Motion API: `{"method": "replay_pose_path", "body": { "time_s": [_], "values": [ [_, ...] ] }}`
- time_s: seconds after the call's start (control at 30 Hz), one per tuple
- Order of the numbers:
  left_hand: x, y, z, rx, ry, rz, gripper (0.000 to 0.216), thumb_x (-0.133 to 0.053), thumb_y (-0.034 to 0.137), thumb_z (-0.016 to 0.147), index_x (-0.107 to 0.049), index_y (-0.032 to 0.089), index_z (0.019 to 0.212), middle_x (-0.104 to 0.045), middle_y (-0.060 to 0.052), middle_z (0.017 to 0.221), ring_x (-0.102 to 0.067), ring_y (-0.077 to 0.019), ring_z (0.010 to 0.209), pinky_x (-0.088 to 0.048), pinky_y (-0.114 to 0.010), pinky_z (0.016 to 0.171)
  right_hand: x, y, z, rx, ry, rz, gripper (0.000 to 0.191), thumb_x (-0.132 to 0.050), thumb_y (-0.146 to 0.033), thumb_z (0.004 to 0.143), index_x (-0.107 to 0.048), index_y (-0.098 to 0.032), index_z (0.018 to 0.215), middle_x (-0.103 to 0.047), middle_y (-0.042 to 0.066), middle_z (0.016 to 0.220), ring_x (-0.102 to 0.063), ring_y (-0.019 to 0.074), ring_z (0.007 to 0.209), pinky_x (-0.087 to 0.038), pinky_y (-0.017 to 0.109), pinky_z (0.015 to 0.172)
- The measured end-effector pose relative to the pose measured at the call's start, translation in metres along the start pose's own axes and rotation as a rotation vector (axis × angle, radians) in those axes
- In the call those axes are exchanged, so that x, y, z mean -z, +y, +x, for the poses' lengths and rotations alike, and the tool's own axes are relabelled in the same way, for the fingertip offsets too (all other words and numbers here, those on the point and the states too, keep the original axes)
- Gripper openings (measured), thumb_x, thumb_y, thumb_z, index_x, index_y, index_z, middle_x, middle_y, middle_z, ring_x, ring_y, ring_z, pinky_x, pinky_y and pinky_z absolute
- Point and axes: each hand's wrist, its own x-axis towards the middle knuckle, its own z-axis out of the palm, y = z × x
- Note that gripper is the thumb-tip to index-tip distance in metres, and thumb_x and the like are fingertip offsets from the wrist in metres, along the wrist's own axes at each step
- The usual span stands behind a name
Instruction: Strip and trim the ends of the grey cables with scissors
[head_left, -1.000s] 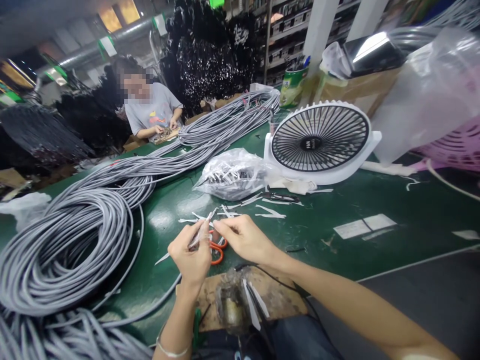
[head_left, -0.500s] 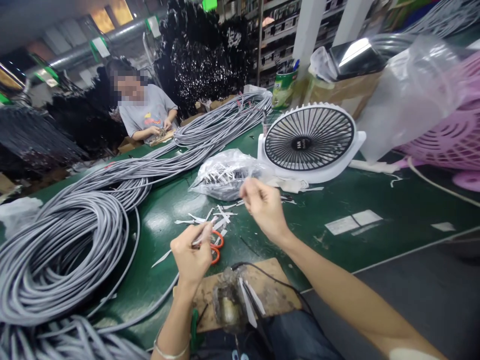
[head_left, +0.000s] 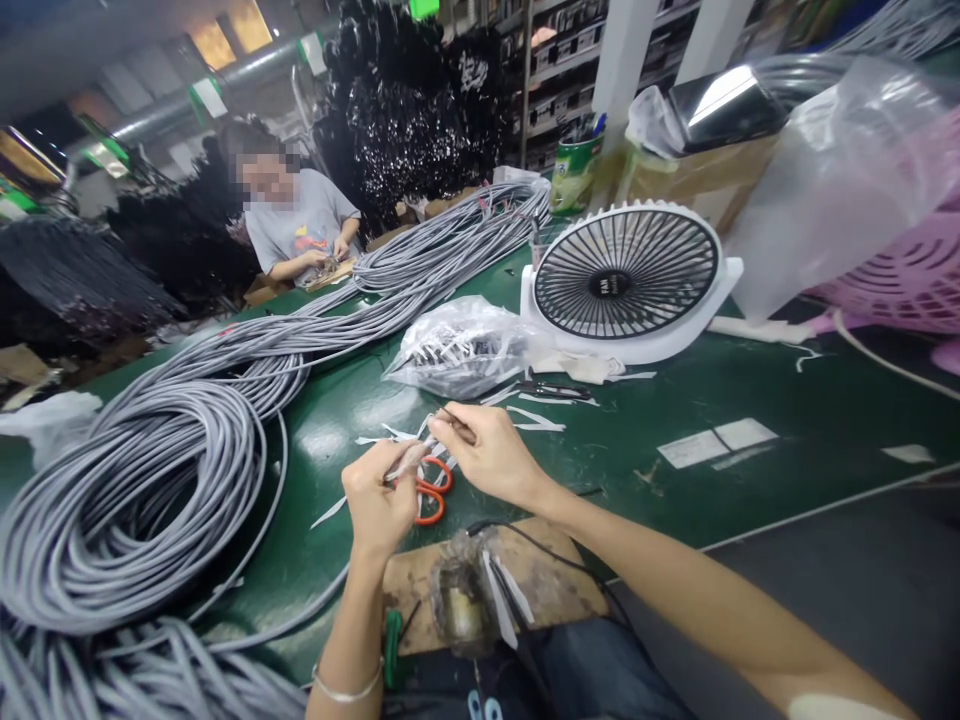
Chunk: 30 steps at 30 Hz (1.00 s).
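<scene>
My left hand [head_left: 381, 492] is closed, thumb against fingers, round the end of a grey cable [head_left: 330, 588] that runs up behind my wrist. A pale tip [head_left: 412, 458] sticks out of its grip toward my right hand. A white strip [head_left: 328, 515] shows on its left side. My right hand [head_left: 491, 455] pinches at that tip; a thin dark piece shows by its fingers, too small to name. Orange-handled scissors [head_left: 431, 505] lie just beneath the hands, among white strips [head_left: 390, 435]. Beyond them is a clear plastic bag [head_left: 465, 350] of small parts.
Large coils of grey cable [head_left: 135, 510] cover the left side. A white fan [head_left: 630, 275] stands behind the bag, a pink basket [head_left: 900, 270] at right. Black thread snips [head_left: 555, 391] lie near the fan. A stained board [head_left: 555, 570] carries a small metal device [head_left: 461, 605]. Across the table sits a person [head_left: 304, 220].
My right hand has come down and left from above the table to meet the tip in my left hand. The thread snips beside the bag are now uncovered. My left hand stays closed.
</scene>
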Motion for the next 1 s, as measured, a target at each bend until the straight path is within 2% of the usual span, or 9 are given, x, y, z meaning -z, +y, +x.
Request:
{"method": "replay_pose_path", "body": {
  "time_s": [0.2, 0.27, 0.37, 0.47, 0.6, 0.7, 0.8, 0.9, 1.0],
  "values": [
    [0.002, -0.003, 0.000, -0.015, -0.043, -0.148, 0.024, -0.053, 0.026, 0.079, -0.071, 0.017, 0.067, -0.056, 0.000, 0.046, -0.043, -0.0088, 0.040, -0.033, -0.021, 0.042, 0.003, 0.002, 0.005, -0.239, -0.375, 0.459, 0.034, -0.054, -0.048, 0.072, -0.046, -0.018, 0.058, -0.029, -0.009, 0.044, -0.023, 0.0050, 0.040, -0.021, 0.020, 0.039],
    [0.000, -0.003, 0.001, 0.062, 0.056, -0.161, 0.026, -0.053, 0.026, 0.079, -0.070, 0.016, 0.063, -0.053, 0.002, 0.044, -0.041, -0.0079, 0.039, -0.031, -0.020, 0.040, -0.002, 0.000, 0.001, -0.246, -0.307, 0.505, 0.035, -0.051, -0.050, 0.074, -0.044, -0.019, 0.058, -0.027, -0.009, 0.044, -0.023, 0.0054, 0.040, -0.021, 0.021, 0.039],
    [-0.007, -0.002, 0.001, 0.132, 0.210, -0.080, 0.023, -0.054, 0.024, 0.079, -0.068, 0.014, 0.062, -0.054, 0.002, 0.046, -0.043, -0.0075, 0.040, -0.031, -0.019, 0.041, -0.008, -0.006, -0.007, -0.055, -0.025, 0.301, 0.031, -0.046, -0.038, 0.080, -0.042, -0.018, 0.057, -0.031, -0.006, 0.049, -0.028, 0.0062, 0.045, -0.025, 0.022, 0.045],
    [-0.010, 0.000, 0.001, 0.047, 0.139, -0.042, 0.021, -0.054, 0.021, 0.079, -0.069, 0.014, 0.066, -0.059, 0.000, 0.050, -0.047, -0.0082, 0.043, -0.035, -0.019, 0.045, -0.005, -0.008, -0.010, 0.164, 0.106, 0.071, 0.025, -0.044, -0.026, 0.082, -0.045, -0.017, 0.059, -0.034, -0.006, 0.051, -0.029, 0.0063, 0.045, -0.026, 0.022, 0.047],
    [-0.006, 0.000, 0.001, -0.034, -0.055, -0.138, 0.026, -0.053, 0.026, 0.079, -0.069, 0.016, 0.061, -0.058, 0.000, 0.047, -0.047, -0.0083, 0.041, -0.036, -0.019, 0.044, 0.003, -0.004, -0.004, 0.111, 0.069, 0.068, 0.023, -0.044, -0.025, 0.082, -0.044, -0.017, 0.060, -0.035, -0.006, 0.051, -0.029, 0.0058, 0.044, -0.025, 0.020, 0.043],
    [-0.003, -0.002, 0.002, 0.107, 0.100, -0.143, 0.027, -0.054, 0.028, 0.078, -0.067, 0.015, 0.059, -0.057, 0.001, 0.046, -0.047, -0.0083, 0.041, -0.036, -0.019, 0.042, 0.003, -0.004, -0.003, 0.084, 0.004, 0.098, 0.024, -0.044, -0.025, 0.082, -0.043, -0.017, 0.059, -0.033, -0.006, 0.052, -0.028, 0.0054, 0.043, -0.024, 0.020, 0.042],
    [-0.004, -0.005, 0.003, 0.231, 0.268, -0.112, 0.020, -0.058, 0.029, 0.076, -0.068, 0.014, 0.065, -0.062, 0.000, 0.052, -0.052, -0.0092, 0.045, -0.038, -0.019, 0.044, 0.002, -0.007, -0.007, 0.204, -0.067, 0.094, 0.022, -0.044, -0.022, 0.081, -0.045, -0.016, 0.061, -0.036, -0.005, 0.052, -0.029, 0.0051, 0.044, -0.024, 0.019, 0.043],
    [-0.005, -0.004, 0.004, 0.166, 0.112, -0.153, 0.018, -0.060, 0.026, 0.074, -0.068, 0.015, 0.063, -0.062, 0.001, 0.052, -0.050, -0.0081, 0.043, -0.037, -0.018, 0.044, 0.004, -0.006, -0.006, 0.229, -0.056, 0.113, 0.021, -0.045, -0.024, 0.082, -0.047, -0.016, 0.062, -0.036, -0.006, 0.052, -0.028, 0.0049, 0.043, -0.024, 0.020, 0.042],
    [-0.002, -0.003, 0.003, 0.054, -0.114, -0.275, 0.019, -0.059, 0.024, 0.075, -0.069, 0.015, 0.061, -0.058, 0.001, 0.047, -0.046, -0.0069, 0.041, -0.035, -0.017, 0.043, 0.009, 0.000, 0.001, 0.094, 0.025, 0.136, 0.023, -0.045, -0.029, 0.081, -0.046, -0.016, 0.063, -0.034, -0.006, 0.052, -0.026, 0.0049, 0.043, -0.023, 0.020, 0.041]
  ]
}}
